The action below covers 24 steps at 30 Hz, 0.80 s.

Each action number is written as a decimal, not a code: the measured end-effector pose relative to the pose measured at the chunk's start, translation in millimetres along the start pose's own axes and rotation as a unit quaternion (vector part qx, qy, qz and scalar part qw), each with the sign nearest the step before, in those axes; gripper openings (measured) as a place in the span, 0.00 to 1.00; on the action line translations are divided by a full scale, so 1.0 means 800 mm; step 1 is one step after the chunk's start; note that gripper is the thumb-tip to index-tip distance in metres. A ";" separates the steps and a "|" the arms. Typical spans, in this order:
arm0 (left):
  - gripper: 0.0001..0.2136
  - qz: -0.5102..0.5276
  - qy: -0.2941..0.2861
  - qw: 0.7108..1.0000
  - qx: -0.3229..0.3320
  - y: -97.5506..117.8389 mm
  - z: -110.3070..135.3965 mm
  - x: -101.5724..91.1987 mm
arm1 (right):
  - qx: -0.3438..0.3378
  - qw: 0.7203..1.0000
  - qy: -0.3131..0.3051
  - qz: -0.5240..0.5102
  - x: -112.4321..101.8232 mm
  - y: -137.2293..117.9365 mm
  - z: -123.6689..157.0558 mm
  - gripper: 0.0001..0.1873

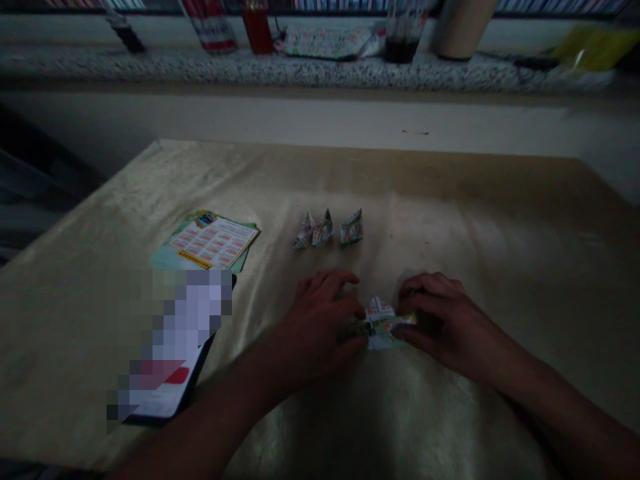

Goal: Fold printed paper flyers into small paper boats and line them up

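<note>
Low over the table, a partly folded piece of printed paper [381,331] lies between my two hands, a peaked flap at its far side. My left hand [327,323] grips its left end between thumb and fingers. On its right end, the thumb and fingers of my right hand [443,317] are closed. Parts of the paper's ends are hidden by the fingers. Beyond my hands stand three small folded paper pieces with pointed tips: a left one [303,231], a middle one [323,230] and a right one [352,229].
A stack of printed sheets [213,241] lies at the left of the table [480,220]. Nearer me is a phone [175,380], its screen partly blurred out. Along the stone sill [320,72] stand a red bottle [259,30], a cup with dark liquid [401,43] and a beige tumbler [465,27].
</note>
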<state>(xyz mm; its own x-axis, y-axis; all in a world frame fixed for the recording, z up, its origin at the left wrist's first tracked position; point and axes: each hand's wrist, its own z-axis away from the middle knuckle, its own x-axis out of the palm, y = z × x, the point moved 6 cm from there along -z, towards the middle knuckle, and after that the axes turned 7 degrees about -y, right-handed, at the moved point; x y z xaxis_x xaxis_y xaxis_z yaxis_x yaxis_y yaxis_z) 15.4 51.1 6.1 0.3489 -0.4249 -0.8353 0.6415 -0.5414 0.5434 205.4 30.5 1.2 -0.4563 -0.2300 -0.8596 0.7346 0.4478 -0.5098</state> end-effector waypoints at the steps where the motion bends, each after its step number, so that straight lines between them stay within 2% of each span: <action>1: 0.12 -0.002 -0.002 1.000 0.007 0.001 0.000 0.002 | -0.004 1.000 -0.004 -0.003 0.001 -0.002 -0.002 0.04; 6: 0.05 -0.006 -0.030 1.000 -0.001 0.003 0.001 0.007 | -0.039 0.997 -0.047 -0.038 0.004 -0.009 -0.006 0.04; 9: 0.02 -0.014 -0.034 0.999 -0.005 0.006 0.001 0.006 | -0.050 0.996 -0.051 -0.049 0.006 -0.009 -0.006 0.03; 12: 0.04 -0.024 -0.037 0.999 -0.014 0.008 0.000 0.006 | -0.040 0.997 -0.038 -0.056 0.007 -0.009 -0.007 0.01; 24: 0.10 -0.062 -0.022 0.996 -0.061 0.015 -0.007 0.006 | 0.010 0.998 -0.033 -0.045 0.010 -0.014 -0.008 0.04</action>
<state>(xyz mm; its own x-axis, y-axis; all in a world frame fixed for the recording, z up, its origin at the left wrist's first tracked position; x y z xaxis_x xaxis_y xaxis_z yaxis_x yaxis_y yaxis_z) 28.6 47.1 7.9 0.2324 -0.3929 -0.8897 0.7575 -0.5007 0.4189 190.4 29.1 0.2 -0.4870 -0.3257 -0.8104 0.7020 0.4061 -0.5850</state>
